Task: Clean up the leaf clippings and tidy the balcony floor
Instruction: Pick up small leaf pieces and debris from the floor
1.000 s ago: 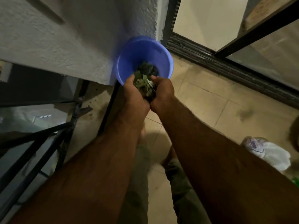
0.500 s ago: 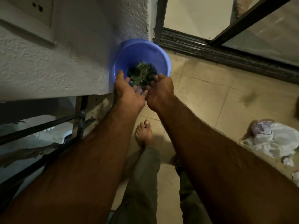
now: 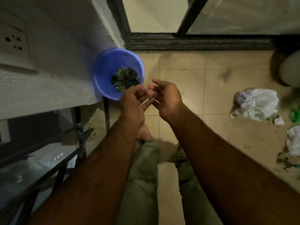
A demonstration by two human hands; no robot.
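A blue plastic tub (image 3: 110, 62) stands on the tiled floor in the corner by the white wall. Dark green leaf clippings (image 3: 125, 77) lie heaped in its bottom. My left hand (image 3: 134, 101) hovers just right of the tub's near rim, fingers relaxed, holding nothing. My right hand (image 3: 165, 95) is close beside it, palm turned inward, fingers loosely curved and empty. The fingertips of both hands nearly meet above the floor.
A crumpled white plastic bag (image 3: 256, 104) and scraps of paper (image 3: 293, 140) lie on the beige tiles (image 3: 203, 88) at the right, with some debris (image 3: 285, 161) near them. A black railing (image 3: 65, 153) runs along the left. A sliding-door track (image 3: 194, 43) crosses the back.
Both hands held a bunch of leaves over the tub, dropped it in, then drew back to the right, empty. The view has swung right.
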